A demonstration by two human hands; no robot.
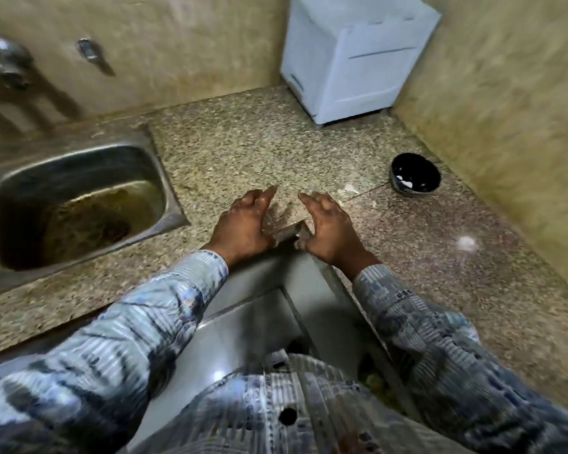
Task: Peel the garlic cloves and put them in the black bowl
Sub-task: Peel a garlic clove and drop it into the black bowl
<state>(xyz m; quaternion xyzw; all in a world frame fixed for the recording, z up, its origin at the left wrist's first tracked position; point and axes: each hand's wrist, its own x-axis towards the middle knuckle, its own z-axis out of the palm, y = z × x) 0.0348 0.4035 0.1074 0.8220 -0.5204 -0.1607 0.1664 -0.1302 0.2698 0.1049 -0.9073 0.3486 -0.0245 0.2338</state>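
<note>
The black bowl (414, 172) stands on the speckled stone counter (243, 152) at the right, near the side wall, with a few white pieces inside it. A pale scrap, perhaps garlic skin (350, 188), lies on the counter between the bowl and my hands. My left hand (245, 224) and my right hand (328, 229) hover side by side over the counter's inner corner, fingers spread and relaxed, holding nothing. The view is blurred, and I cannot make out any whole garlic cloves.
A steel sink (73, 204) with murky residue is set into the counter at the left, with taps (7, 67) on the wall above it. A white box-like appliance (354, 57) stands in the back corner. Tiled walls close the back and right sides.
</note>
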